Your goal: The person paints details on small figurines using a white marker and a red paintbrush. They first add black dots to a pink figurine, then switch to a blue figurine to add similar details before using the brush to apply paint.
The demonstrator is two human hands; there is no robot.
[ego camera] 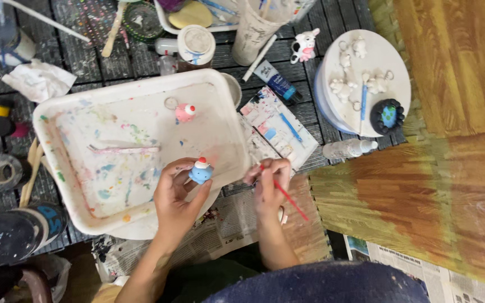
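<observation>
Left hand pinches the blue figure over the tray's near edge; right hand grips a red brush just right of the tray. Wet paint could smear under those fingers, I'd say.

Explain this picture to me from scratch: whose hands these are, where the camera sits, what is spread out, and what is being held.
There is no machine here: a person works with two bare hands, and the single picture comes from a camera on their head, looking straight down.

The left hand holds a small blue figurine with a white and red top. The right hand holds a thin red paintbrush.

In front of them lies a paint-stained white tray with a pink figurine in it. To the right are a smeared paint palette, a blue paint tube and a round white board carrying unpainted white figurines. Newspaper lies under the hands.
</observation>
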